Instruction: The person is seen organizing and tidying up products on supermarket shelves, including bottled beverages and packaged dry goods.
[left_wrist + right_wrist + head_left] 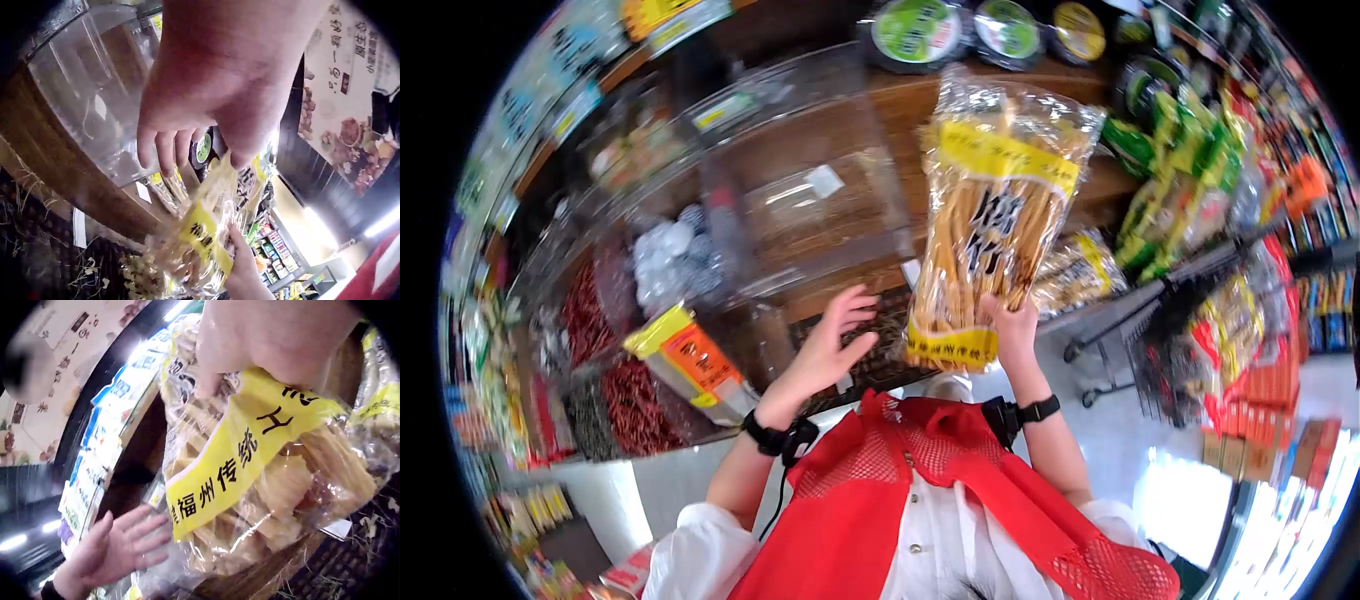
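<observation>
Right hand (pixel 1013 328) grips the big clear bag of dried sticks (pixel 995 230) at its lower right edge, thumb on the front by the yellow bottom band; fingers behind mostly hidden. Bag is raised in front of the wooden shelf (pixel 69 169), roughly upright, top tilted a bit to the person's right. Left hand (pixel 835 335) holds nothing: palm toward the bag, fingers spread, thumb out wide, a gap between it and the bag's left edge.

Edges: clear plastic bin (pixel 800 195) beyond the left hand, its right wall just left of the bag in the head view. Dark woven surface (pixel 880 345) lies under the gap between the hands. Yellow-orange packet (pixel 695 360) leans near the left forearm. Smaller stick bag (pixel 1080 275) sits just right of the big bag; can't tell if they touch. Shopping cart (pixel 1160 330) stands farther right, well apart from the right hand, with open floor (pixel 1115 440) between.
</observation>
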`<state>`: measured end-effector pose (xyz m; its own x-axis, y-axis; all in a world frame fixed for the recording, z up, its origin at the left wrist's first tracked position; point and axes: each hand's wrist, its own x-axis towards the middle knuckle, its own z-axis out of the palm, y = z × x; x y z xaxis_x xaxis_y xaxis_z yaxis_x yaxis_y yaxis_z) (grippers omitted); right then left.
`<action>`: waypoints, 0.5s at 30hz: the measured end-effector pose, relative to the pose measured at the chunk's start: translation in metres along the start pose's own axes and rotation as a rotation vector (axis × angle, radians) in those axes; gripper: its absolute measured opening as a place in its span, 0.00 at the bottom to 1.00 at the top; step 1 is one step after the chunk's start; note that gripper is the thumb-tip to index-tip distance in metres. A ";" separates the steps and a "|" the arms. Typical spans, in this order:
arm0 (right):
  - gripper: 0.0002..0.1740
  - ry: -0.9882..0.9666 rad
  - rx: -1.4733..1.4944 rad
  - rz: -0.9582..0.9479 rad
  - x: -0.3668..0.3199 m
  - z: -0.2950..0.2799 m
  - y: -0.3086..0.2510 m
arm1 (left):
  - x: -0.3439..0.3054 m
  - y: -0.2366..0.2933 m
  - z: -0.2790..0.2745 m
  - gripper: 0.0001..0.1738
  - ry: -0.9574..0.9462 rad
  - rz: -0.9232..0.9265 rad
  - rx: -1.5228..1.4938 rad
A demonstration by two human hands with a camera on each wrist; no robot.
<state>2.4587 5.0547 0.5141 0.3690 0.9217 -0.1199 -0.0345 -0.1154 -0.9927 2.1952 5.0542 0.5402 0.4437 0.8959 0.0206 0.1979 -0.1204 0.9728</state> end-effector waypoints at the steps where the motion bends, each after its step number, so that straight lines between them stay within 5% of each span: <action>1: 0.14 0.087 0.061 0.028 0.011 -0.010 0.005 | 0.003 -0.003 -0.002 0.33 -0.013 -0.031 -0.028; 6: 0.16 0.359 0.464 0.049 0.063 -0.067 0.021 | 0.020 -0.013 0.022 0.31 -0.098 -0.167 -0.065; 11: 0.14 0.466 0.495 0.243 0.094 -0.101 0.070 | 0.059 -0.009 0.063 0.32 -0.250 -0.130 0.078; 14: 0.12 0.241 0.650 0.450 0.102 -0.121 0.096 | 0.102 0.011 0.106 0.30 -0.269 -0.038 0.247; 15: 0.12 0.026 0.405 0.581 0.102 -0.134 0.098 | 0.114 0.013 0.116 0.29 -0.277 0.029 0.358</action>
<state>2.6171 5.0880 0.4058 0.2081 0.7430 -0.6361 -0.5734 -0.4342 -0.6947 2.3497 5.1052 0.5287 0.6613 0.7475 -0.0630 0.4499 -0.3280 0.8307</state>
